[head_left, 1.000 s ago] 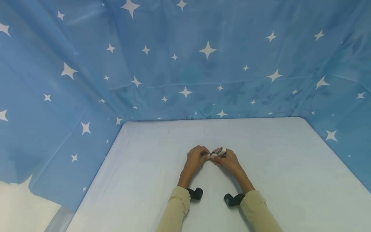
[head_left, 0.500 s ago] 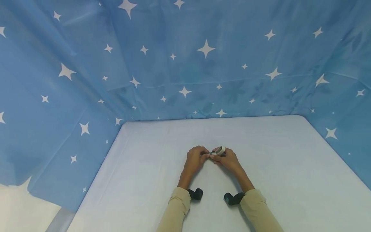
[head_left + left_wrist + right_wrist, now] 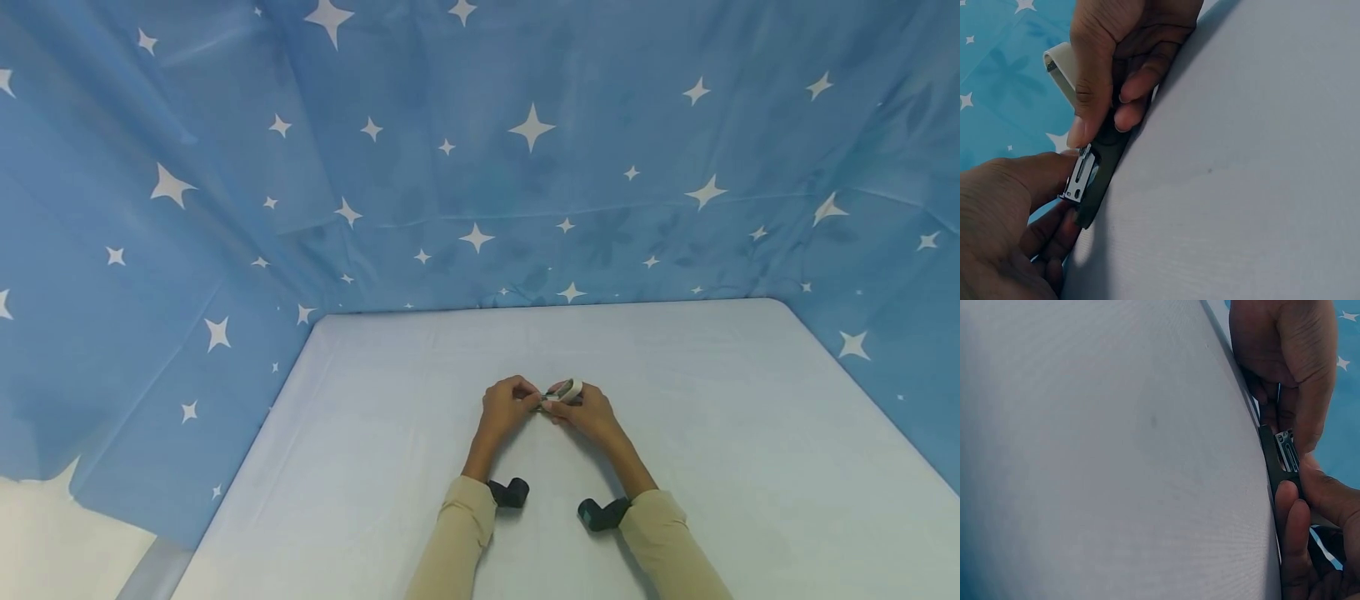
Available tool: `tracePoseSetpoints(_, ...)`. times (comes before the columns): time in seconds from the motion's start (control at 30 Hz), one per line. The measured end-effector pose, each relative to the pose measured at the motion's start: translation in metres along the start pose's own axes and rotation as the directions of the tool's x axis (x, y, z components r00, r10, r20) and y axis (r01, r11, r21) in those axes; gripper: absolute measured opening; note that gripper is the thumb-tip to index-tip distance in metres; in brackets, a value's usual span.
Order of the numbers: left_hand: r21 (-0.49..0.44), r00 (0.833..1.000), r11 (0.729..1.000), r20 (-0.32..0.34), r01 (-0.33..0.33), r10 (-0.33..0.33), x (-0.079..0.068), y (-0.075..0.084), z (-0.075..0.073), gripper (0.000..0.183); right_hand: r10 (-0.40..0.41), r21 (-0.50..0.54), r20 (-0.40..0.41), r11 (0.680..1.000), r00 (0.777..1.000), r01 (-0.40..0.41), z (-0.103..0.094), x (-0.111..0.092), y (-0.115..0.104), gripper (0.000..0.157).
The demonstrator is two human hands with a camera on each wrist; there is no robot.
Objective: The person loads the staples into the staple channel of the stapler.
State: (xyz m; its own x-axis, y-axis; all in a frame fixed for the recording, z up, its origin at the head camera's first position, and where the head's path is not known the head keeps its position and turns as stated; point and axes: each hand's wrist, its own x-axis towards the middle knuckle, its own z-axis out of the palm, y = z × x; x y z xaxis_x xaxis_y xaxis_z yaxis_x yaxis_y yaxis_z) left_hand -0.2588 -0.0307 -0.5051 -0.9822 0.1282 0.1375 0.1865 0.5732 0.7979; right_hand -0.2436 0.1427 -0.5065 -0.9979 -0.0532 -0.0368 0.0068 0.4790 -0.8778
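Note:
A small dark green and white strap (image 3: 1107, 165) with a flat, slotted metal clasp (image 3: 1080, 178) lies between my two hands. My left hand (image 3: 504, 410) pinches it at the clasp end, thumb against the metal and fingers curled behind. My right hand (image 3: 594, 414) grips the dark part with thumb and fingers. In the left wrist view, a white loop (image 3: 1060, 65) of the strap rises behind the right thumb. The right wrist view shows the metal clasp (image 3: 1287, 450) between the left and right thumbs. Fingers hide much of the strap.
A white-covered table (image 3: 390, 433) lies beneath both hands. Blue cloth with white stars (image 3: 420, 175) hangs behind it and at both sides. Dark wrist cameras (image 3: 510, 493) sit at the cuffs of the beige sleeves (image 3: 453, 542).
My left wrist has turned and risen slightly, and its fingertips have shifted at the clasp. The white pieces seen earlier between the hands show less now. The right hand stays nearly still.

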Motion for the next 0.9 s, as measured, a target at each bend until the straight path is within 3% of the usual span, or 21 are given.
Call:
tracePoseSetpoints(0.4,-0.051,0.998,0.997,0.014,0.055,-0.055,0.002,0.004,-0.002,0.011,-0.006,0.002,-0.001,1.000,1.000,0.006,-0.001,-0.001,0.000,0.036)
tracePoseSetpoints(0.6,-0.075,0.997,0.995,0.029,0.068,-0.066,0.002,0.003,-0.005,0.009,-0.028,0.091,0.045,0.996,0.999,0.024,-0.002,-0.003,0.000,0.039)
tracePoseSetpoints(0.73,-0.102,0.997,0.994,0.056,0.049,-0.044,0.002,-0.001,-0.006,0.007,-0.044,0.143,0.061,0.989,0.997,0.035,-0.003,-0.004,0.001,0.041)
tracePoseSetpoints(0.9,-0.098,0.998,0.995,0.065,-0.020,0.026,0.002,-0.008,-0.006,0.011,-0.041,0.095,0.017,0.995,0.999,0.039,-0.002,-0.005,0.001,0.037)
